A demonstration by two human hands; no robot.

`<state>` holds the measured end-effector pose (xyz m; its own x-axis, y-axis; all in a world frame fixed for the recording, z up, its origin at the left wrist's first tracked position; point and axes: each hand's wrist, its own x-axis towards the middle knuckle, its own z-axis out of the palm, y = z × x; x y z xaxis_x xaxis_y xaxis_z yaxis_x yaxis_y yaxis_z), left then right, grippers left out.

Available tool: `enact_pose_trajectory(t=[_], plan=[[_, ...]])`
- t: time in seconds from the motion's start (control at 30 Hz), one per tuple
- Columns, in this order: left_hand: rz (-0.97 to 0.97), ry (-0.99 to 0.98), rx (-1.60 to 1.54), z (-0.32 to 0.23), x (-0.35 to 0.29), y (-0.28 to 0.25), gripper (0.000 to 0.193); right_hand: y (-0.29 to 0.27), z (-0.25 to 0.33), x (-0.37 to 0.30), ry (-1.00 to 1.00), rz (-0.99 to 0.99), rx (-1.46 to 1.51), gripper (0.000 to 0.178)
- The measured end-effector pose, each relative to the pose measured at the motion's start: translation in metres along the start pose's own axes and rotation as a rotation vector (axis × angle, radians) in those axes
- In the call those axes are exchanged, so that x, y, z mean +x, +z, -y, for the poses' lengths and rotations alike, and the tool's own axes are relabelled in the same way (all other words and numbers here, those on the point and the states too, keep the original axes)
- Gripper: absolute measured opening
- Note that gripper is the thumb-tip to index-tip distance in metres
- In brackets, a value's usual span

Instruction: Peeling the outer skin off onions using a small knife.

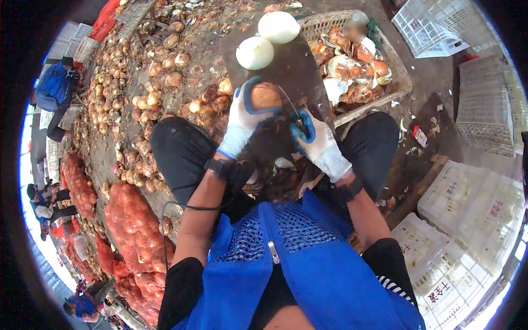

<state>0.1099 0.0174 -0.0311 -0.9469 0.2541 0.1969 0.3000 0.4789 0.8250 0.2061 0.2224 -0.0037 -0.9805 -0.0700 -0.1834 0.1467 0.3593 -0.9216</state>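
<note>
Littered floor, round brown-skinned onion, gloved left hand gripping it, right hand, fingers closed around knife

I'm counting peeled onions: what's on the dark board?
Two peeled white onions at the far end; the left hand and brown onion hide part of the board.
</note>
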Motion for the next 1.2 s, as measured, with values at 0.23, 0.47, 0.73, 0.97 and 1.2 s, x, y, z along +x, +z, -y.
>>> enact_pose_trajectory(t=[0.23,0.47,0.73,0.97,1.2], plan=[[-0.018,-0.002,0.003,0.006,-0.002,-0.001,0.078,0.009,0.005,0.008,0.027,0.029,-0.082,0.029],[-0.044,-0.015,-0.109,0.01,0.002,0.005,0.075,0.026,-0.017,0.017,-0.094,-0.042,-0.037,0.029],[-0.048,-0.038,-0.043,0.006,0.002,0.0,0.073,0.027,-0.009,0.029,-0.004,0.045,-0.101,0.041],[-0.017,-0.068,-0.094,0.007,-0.002,-0.001,0.072,0.025,-0.009,0.02,-0.017,0.005,-0.002,0.038],[0.015,-0.093,-0.083,0.008,-0.004,-0.005,0.073,0.025,-0.007,0.025,-0.055,0.011,0.062,0.031]])
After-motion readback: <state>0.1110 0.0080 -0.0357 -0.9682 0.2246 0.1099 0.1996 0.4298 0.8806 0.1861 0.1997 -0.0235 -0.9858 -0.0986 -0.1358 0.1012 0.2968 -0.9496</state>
